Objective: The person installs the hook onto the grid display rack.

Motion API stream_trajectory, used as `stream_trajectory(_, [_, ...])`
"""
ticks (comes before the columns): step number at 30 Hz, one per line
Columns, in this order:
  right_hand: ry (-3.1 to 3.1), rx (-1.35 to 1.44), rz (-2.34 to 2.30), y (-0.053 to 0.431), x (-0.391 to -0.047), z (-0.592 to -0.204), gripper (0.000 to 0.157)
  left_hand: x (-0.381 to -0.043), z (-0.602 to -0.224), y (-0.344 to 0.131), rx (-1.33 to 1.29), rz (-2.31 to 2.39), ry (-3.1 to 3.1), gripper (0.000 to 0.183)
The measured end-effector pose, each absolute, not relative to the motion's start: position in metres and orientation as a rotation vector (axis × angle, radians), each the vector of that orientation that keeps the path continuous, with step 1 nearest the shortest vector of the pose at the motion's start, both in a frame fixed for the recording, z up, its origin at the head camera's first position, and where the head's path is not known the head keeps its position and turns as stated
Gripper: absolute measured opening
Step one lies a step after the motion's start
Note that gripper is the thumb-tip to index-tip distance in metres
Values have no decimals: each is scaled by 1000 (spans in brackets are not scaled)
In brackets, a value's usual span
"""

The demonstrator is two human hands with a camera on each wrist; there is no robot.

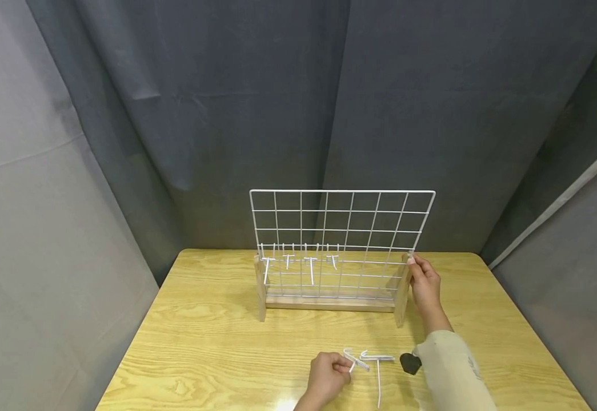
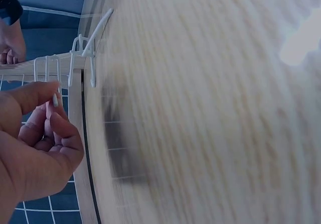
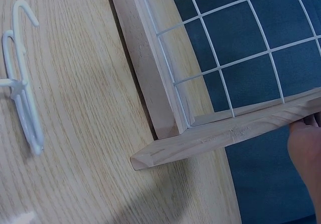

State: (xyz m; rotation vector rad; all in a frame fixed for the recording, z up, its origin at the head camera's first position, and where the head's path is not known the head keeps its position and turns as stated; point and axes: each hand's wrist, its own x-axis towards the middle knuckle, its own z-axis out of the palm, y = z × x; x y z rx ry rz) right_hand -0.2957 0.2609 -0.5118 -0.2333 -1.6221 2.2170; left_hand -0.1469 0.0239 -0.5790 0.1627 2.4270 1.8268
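Four hooks (image 1: 312,271) hung on the grid (image 1: 341,190), a fifth hook (image 1: 379,379) lay loose; left hand (image 1: 326,374) pinched another hook (image 1: 361,363), right hand (image 1: 427,285) gripped the stand (image 1: 329,303).

At left, a white hook (image 3: 23,91) lies on the counter (image 3: 80,113); at right, the right hand (image 3: 307,148) grips a wooden stand (image 3: 215,136).

Grid (image 1: 348,230) and hooks (image 3: 19,88) look smooth, white-coated metal; stand (image 1: 329,304), matt wood; bench (image 1: 200,331), glossy wood-grain; curtain (image 1: 247,103) up top, matt cloth.

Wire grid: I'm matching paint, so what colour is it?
The wire grid is white, showing best in the head view.
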Motion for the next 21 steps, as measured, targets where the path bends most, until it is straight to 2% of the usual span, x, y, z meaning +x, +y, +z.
stream_trajectory(12, [-1645,-172,2202,269,-296,-506,39,-168,-561,25,62,2003,2092,15])
stream_trajectory(21, [-1637,-194,2221,263,-291,-510,30,-179,-555,15,44,2064,2000,20])
